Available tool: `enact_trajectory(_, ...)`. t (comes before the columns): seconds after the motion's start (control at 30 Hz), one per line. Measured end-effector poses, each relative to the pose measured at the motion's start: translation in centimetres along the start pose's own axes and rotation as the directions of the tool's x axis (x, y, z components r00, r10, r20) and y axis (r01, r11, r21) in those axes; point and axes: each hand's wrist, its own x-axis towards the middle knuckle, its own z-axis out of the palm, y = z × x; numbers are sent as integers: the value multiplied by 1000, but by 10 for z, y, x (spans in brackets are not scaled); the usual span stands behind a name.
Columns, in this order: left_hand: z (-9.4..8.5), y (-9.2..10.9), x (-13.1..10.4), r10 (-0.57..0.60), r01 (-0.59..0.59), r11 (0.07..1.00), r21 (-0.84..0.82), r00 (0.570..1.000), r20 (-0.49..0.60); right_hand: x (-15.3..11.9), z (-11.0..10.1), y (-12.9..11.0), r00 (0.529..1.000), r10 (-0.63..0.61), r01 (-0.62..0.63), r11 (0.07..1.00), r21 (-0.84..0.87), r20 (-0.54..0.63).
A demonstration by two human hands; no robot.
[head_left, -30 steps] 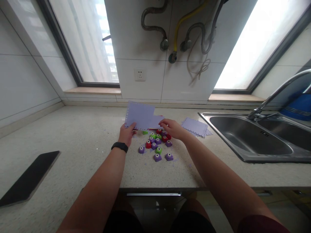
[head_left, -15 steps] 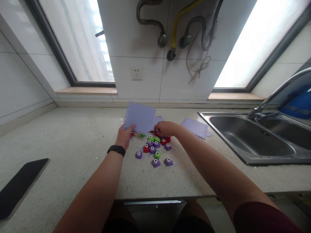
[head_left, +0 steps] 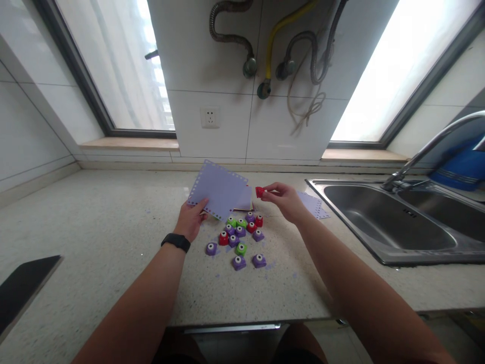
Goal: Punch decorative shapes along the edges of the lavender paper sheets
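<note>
My left hand [head_left: 191, 218] grips a purple sheet of paper [head_left: 217, 187] by its near edge, thumb on top. Small holes run along several of the sheet's edges. To the right of it, my right hand [head_left: 281, 198] pinches a small red craft punch [head_left: 259, 192] between thumb and fingertips, raised above the counter. Below both hands lies a cluster of small craft punches: purple ones [head_left: 239, 262], green ones [head_left: 241, 248] and red ones [head_left: 224, 238]. Another purple sheet [head_left: 242, 199] lies partly hidden behind the held one.
Punched purple sheets [head_left: 311, 205] lie right of my right hand, partly covered by it. A steel sink [head_left: 379, 222] with a tap [head_left: 396, 177] is set into the counter at the right. A dark flat slab [head_left: 28, 288] lies at the far left. Paper bits dot the counter.
My right hand has drawn back to the right and up from the punches, now with a red craft punch showing in its fingers. The held sheet has turned slightly. The whole view has shifted a little.
</note>
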Motion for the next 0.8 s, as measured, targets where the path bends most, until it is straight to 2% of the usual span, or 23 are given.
enact_trajectory(0.03,3,1,-3,-12,12,1000,-16,1000,15,-5,-2,0,999,28,-19,980,200,-45)
enact_trajectory(0.1,10,3,-8,-32,34,998,-46,999,42,-14,-3,2,990,90,-31,894,447,-110)
enact_trajectory(0.2,20,4,-16,-70,75,994,-74,996,60,-24,2,4,978,157,-41,787,616,-136)
enact_trajectory(0.27,25,6,-21,-114,123,985,-119,990,84,-29,10,4,979,189,-96,755,649,-76)
enact_trajectory(0.47,34,12,-33,-189,217,951,-219,972,142,-47,40,-1,962,228,-272,746,608,151)
enact_trajectory(0.6,39,12,-39,-162,191,958,-214,976,148,-55,49,-2,948,247,-318,742,591,200)
enact_trajectory(0.8,46,11,-42,-173,195,960,-200,977,121,-58,49,2,940,249,-339,747,572,232)
